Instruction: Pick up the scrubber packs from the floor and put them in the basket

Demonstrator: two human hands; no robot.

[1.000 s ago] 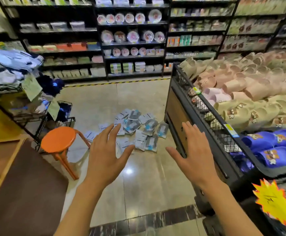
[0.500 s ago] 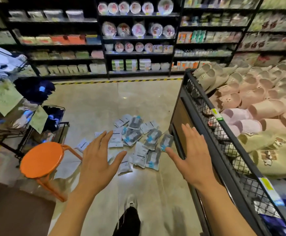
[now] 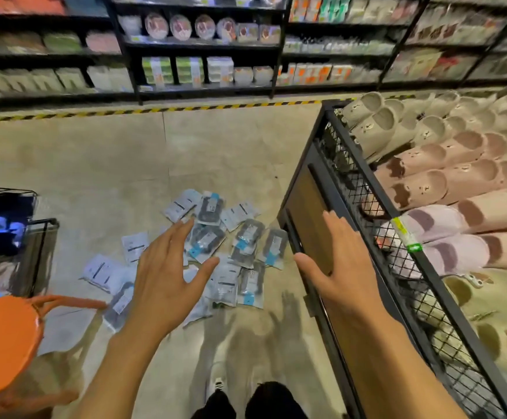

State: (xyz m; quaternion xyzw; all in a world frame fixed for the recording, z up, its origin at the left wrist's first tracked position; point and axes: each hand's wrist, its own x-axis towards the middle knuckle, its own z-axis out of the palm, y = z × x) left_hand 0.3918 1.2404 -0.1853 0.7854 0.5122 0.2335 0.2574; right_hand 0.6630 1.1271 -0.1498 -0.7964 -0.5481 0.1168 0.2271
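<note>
Both hands spread, empty | left hand [image 3: 167, 279] above scrubber packs [image 3: 216, 240] | right hand [image 3: 341, 267] beside

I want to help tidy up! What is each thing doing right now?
Left hand: open, empty, above the packs.
Right hand: open, empty, beside the slipper bin.
Scrubber packs: scattered on the floor, some overlapping.
Slipper bin: full of slippers.
Orange stool: upright, nothing on it.
</note>
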